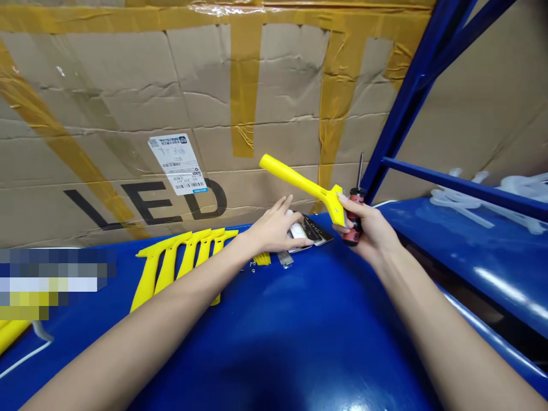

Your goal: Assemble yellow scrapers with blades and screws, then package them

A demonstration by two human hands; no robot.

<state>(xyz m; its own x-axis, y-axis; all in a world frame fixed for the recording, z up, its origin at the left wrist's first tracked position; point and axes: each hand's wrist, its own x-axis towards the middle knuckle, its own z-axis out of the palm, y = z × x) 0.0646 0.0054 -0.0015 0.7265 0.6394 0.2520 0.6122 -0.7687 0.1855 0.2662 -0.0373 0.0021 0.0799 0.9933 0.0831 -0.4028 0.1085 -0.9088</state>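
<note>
Yellow tool, screwdriver gripped together by right hand above counter, far side; could be dropped if grip loosened; left hand at white object, closure undiscernible; small parts could be scattered if brushed.

There's a big carton marked LED behind the blue table. Close in front of it, the person's left hand is down at a small white item and some dark packets. The right hand, up before the carton's right side, grips a yellow tool together with a red-and-black screwdriver. Below the carton's lettering lie more yellow tools.
</note>
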